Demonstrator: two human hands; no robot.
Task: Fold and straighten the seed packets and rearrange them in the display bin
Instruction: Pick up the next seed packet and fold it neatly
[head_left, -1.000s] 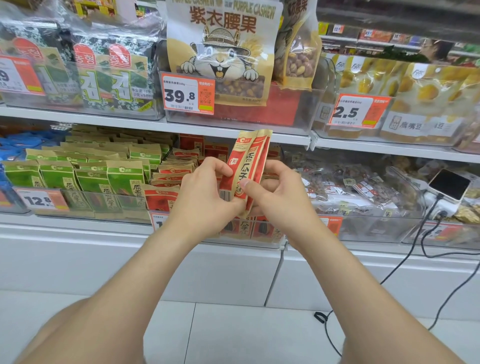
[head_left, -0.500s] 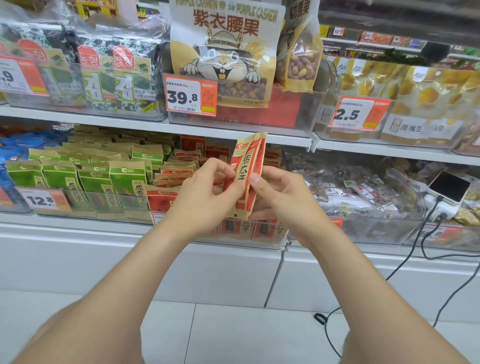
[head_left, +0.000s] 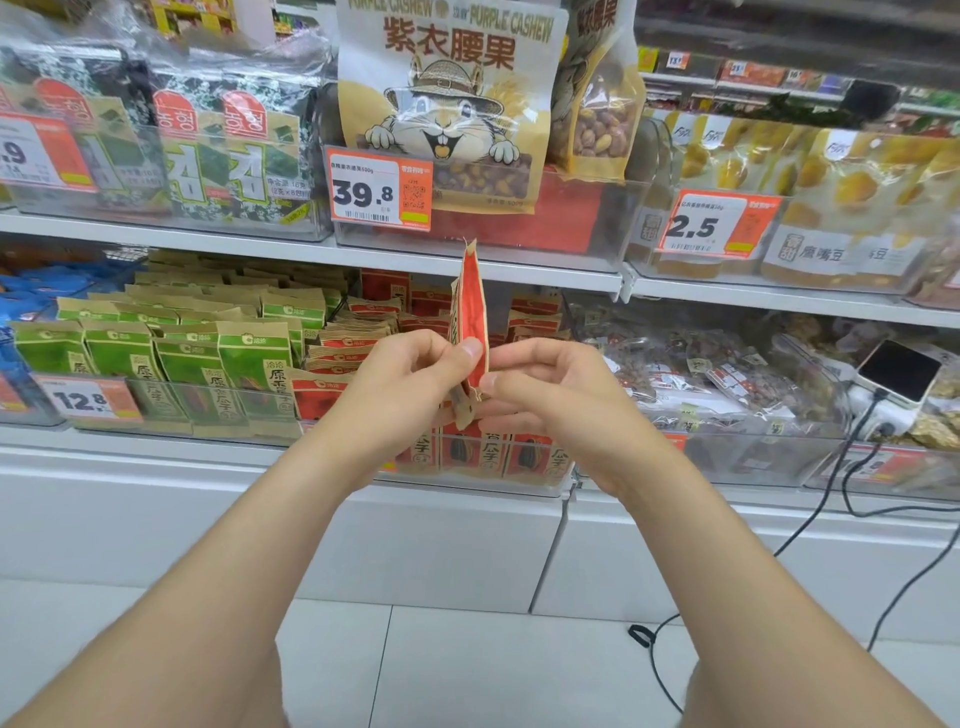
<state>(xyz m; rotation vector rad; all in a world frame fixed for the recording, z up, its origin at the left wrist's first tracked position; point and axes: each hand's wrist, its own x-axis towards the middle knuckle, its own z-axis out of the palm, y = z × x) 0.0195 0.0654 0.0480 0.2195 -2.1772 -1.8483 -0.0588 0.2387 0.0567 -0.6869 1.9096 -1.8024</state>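
Work seems midway: left hand (head_left: 405, 387) and right hand (head_left: 556, 400) pinch one red seed packet (head_left: 471, 306) upright between fingers (head_left: 467, 348); behind the fingers, the display bin (head_left: 498, 482) holds jumbled packets (head_left: 353, 338).

Thin paper seed packet (head_left: 471, 322): red face, kraft-brown edges & bottom. Clear plastic display bin (head_left: 498, 480) holds red-and-brown standing packets (head_left: 488, 457) w/ black seed motif, dark characters. Green-and-kraft paper packets (head_left: 244, 358) at left, white logo, dark characters. Blue foil packets (head_left: 47, 283) far left. Tall tan-gold cashew bag (head_left: 447, 104): cartoon squirrel in straw hat, brown lettering. Dark green seaweed packs (head_left: 228, 150): black-white speckle, red badges. Yellow-and-white snack bags (head_left: 831, 197) at right. Orange-and-white price tags (head_left: 382, 192), black digits. White metal shelf (head_left: 260, 244). Pale grey floor tiles (head_left: 467, 670). Black cables (head_left: 826, 525).
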